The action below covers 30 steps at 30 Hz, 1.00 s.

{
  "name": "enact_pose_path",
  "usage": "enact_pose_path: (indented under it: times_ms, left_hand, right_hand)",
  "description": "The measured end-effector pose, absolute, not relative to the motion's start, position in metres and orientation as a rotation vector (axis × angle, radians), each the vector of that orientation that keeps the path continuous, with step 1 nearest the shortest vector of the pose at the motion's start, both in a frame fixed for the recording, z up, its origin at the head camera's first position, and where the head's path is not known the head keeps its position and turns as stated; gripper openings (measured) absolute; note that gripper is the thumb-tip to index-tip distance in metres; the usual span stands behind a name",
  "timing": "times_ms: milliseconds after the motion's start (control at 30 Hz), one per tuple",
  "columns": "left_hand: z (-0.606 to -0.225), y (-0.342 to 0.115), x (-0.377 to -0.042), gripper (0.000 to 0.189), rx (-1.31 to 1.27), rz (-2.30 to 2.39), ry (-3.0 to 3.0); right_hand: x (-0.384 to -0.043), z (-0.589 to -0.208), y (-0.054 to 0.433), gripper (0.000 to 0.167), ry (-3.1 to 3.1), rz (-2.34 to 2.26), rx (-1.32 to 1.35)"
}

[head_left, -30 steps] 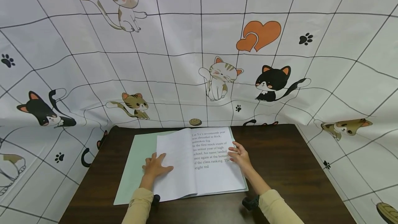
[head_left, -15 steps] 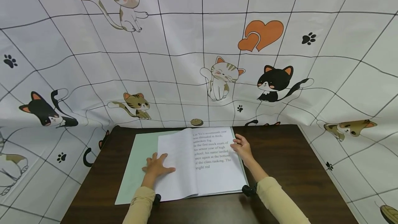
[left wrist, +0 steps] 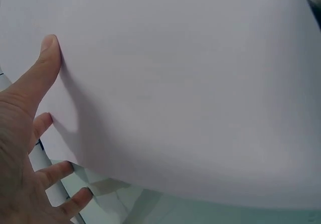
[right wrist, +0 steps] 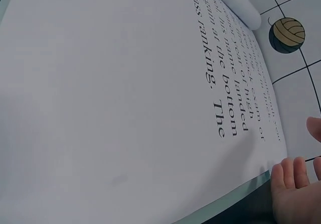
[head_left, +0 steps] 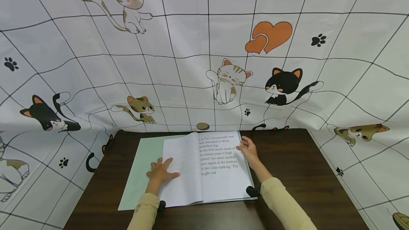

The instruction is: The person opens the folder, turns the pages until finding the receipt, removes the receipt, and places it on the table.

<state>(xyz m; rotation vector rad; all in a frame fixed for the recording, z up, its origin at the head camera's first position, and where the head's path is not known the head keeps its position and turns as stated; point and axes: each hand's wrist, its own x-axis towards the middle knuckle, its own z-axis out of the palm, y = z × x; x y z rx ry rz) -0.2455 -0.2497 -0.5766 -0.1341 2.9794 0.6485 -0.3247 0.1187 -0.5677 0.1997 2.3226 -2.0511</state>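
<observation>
An open book (head_left: 223,184) with a pale green cover (head_left: 135,176) lies on a dark wooden table. Its left page (head_left: 183,187) is blank; the right one carries a few lines of large print. My left hand (head_left: 159,173) rests with spread fingers on the left page, and in the left wrist view its thumb (left wrist: 46,66) lies on the paper while other fingertips reach past the edge. By the upper right edge of the book is my right hand (head_left: 250,151), fingers slightly bent. The right wrist view shows its thumb (right wrist: 314,128) apart from the fingers; contact with the page is unclear.
The dark table (head_left: 297,173) extends on both sides of the book. A white cloth (head_left: 179,70) printed with grid lines, cats and paws hangs behind and at the sides. Small black devices (head_left: 252,191) sit at both wrists.
My right hand has shifted slightly up and outward along the right edge of the book, with its wrist now nearer the lower right corner. The left hand and the pages look the same.
</observation>
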Motion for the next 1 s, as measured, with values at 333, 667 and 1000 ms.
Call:
enact_pose_path:
  times_ms: [333, 667, 1000]
  left_hand:
    - [-0.575, -0.251, -0.244, 0.081, -0.135, 0.641, 2.974]
    - [-0.575, -0.251, -0.243, 0.080, -0.146, 0.709, 2.997]
    - [-0.576, -0.252, -0.242, 0.082, -0.158, 0.771, 2.995]
  right_hand:
    - [-0.332, -0.582, 0.114, 0.064, 2.357, -2.059, 0.256]
    - [-0.333, -0.584, 0.115, 0.064, 2.331, -2.050, 0.294]
    - [-0.335, -0.584, 0.112, 0.059, 2.325, -2.097, 0.378]
